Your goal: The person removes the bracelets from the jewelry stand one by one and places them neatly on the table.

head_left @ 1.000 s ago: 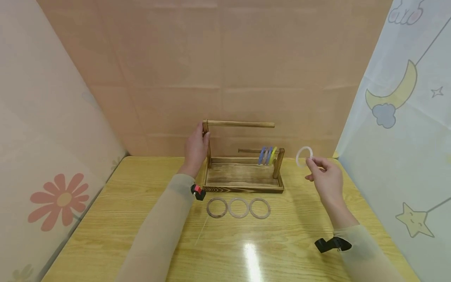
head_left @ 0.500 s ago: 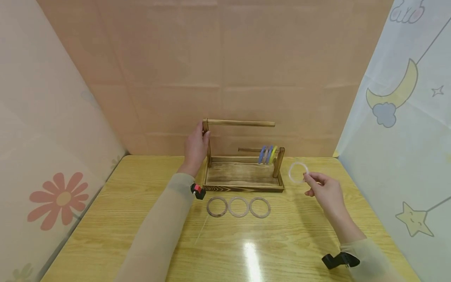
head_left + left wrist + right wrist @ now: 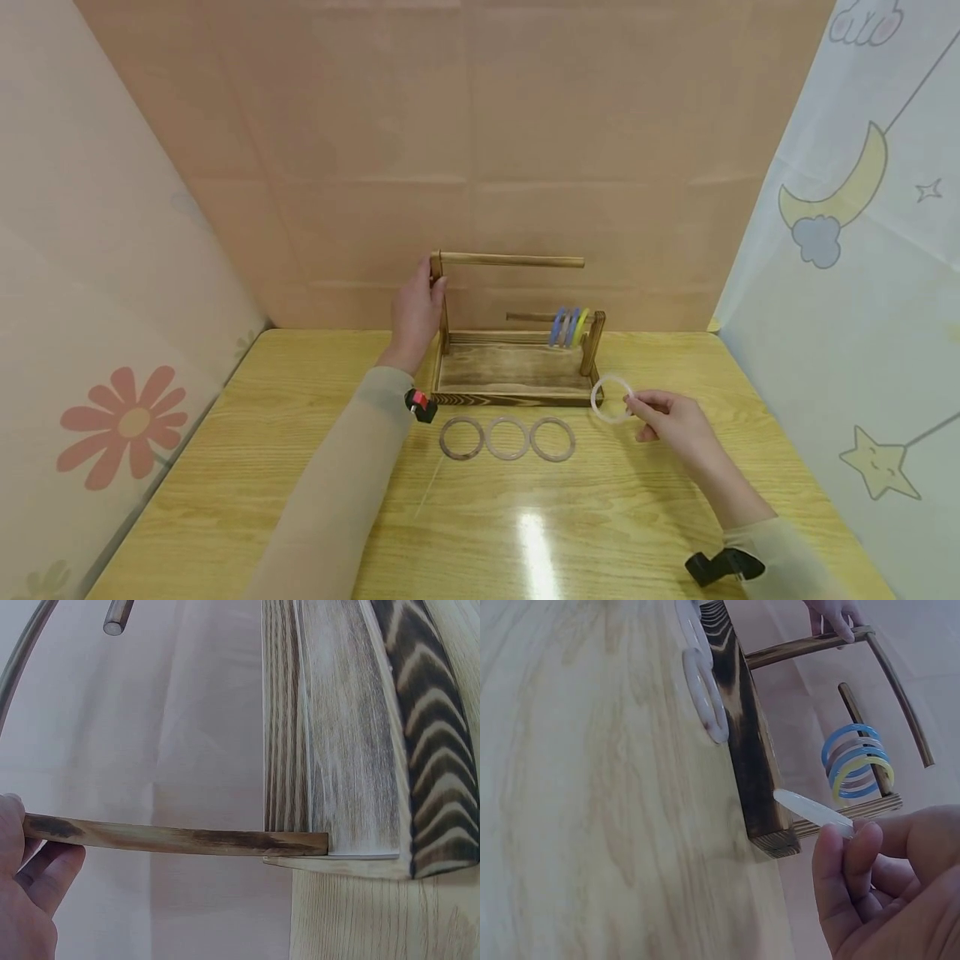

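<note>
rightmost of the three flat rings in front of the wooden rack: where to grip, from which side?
Judging by its pose, pinch the rim of the rightmost flat ring at its right edge, coming from above and the right. It lies flat on the table and seems to touch the middle ring on its left, so that side is crowded. The right hand, holding a white ring, is nearest.

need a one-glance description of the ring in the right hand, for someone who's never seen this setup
Find the wooden rack at the back of the yellow table. Just off its front right corner, the right hand pinches a pale translucent ring above the tabletop. The three similar rings lie flat in a row before the rack; the coloured rings hang on its peg.
</note>
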`<state>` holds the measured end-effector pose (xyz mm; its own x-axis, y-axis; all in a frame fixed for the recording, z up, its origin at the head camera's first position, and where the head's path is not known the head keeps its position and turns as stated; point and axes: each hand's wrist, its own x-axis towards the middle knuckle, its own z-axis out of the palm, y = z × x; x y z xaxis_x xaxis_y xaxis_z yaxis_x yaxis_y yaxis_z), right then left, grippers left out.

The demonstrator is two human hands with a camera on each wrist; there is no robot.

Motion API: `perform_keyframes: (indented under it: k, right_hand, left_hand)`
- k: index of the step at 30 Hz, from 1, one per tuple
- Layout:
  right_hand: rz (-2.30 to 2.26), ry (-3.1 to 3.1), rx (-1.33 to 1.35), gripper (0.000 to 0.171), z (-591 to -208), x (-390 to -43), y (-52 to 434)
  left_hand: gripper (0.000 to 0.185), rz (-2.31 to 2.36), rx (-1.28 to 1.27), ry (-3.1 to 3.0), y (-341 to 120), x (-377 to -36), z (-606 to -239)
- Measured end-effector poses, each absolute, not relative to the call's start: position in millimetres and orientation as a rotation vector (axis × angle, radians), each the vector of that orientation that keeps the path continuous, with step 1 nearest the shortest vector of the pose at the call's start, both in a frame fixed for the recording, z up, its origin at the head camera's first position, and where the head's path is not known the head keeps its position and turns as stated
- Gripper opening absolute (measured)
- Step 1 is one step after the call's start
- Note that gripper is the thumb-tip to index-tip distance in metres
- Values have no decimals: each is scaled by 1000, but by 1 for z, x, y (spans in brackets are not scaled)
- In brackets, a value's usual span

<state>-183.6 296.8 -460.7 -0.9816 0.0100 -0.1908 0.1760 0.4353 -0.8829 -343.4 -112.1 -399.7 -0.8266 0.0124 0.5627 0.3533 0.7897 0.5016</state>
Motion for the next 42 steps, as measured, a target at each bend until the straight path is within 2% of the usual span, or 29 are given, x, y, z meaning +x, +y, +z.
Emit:
perform_keyframes:
  k: [10,17,23,42]
  right_hand:
    - [-1533,2495,159,52,-470,-179,291]
    - [-1524,2454,123,43,-470,-176,288]
    - [-1508,2422,91,41,-475,-175,288]
    - [-1409,2479,67,35,-489,-178,291]
  left_hand:
    - [28,-848,-272,-2442,-112,-342,-398]
    - [26,-888,-271,-2429,-113,-344,-399]
    - [23,-887,-283,-2420,-113,-345,-400]
    - [30,-843,-272,-2430,-113,-350,-403]
